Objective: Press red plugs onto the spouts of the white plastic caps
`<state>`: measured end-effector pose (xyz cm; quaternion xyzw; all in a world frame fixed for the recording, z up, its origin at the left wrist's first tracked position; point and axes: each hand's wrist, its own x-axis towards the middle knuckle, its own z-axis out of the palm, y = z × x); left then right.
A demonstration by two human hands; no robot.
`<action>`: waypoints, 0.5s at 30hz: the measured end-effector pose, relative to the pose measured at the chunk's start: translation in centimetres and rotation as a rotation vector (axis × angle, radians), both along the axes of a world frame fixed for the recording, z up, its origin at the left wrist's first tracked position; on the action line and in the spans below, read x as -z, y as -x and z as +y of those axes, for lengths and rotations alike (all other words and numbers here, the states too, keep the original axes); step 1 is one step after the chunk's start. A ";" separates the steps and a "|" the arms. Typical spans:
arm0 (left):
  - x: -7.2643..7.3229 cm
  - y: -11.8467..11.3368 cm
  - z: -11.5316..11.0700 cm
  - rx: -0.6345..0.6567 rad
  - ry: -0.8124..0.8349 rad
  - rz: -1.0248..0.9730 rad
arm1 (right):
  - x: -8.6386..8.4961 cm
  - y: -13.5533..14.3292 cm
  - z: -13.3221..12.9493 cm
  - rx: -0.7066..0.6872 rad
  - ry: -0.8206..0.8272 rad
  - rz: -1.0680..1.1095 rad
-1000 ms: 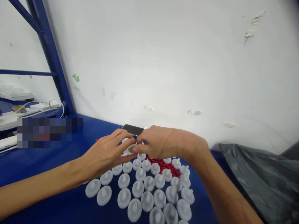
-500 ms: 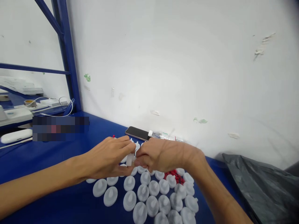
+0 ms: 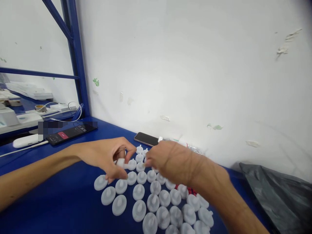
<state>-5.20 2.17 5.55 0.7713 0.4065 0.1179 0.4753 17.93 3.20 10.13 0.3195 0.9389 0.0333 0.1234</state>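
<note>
Blue worktop (image 3: 60, 201) vs. white wall. White stemmed caps (image 3: 146, 201) stand in rows nr a dark phone (image 3: 146, 139). Left hand (image 3: 107, 157) pinches one white cap (image 3: 121, 163) over the rows; right hand (image 3: 170, 161) grip blurred, can't tell. Red pieces (image 3: 192, 191) mostly hidden; many caps already set.

A blue bench (image 3: 60, 201) fills the lower frame. On it lie rows of white caps (image 3: 156, 201) at lower centre, two dark phones (image 3: 146, 139) (image 3: 70, 132) farther up, and grey plastic sheeting (image 3: 280, 191) at lower right.
</note>
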 end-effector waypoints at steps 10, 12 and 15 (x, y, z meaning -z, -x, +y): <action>1.4 1.0 0.0 -0.136 -0.513 0.244 | -0.7 -6.6 5.0 0.455 0.386 0.093; 1.5 0.8 0.0 -0.125 -0.539 0.271 | 0.1 -5.8 5.2 0.447 0.417 0.064; 1.8 0.9 0.2 -0.134 -0.576 0.327 | 1.0 -4.4 5.2 0.472 0.460 -0.002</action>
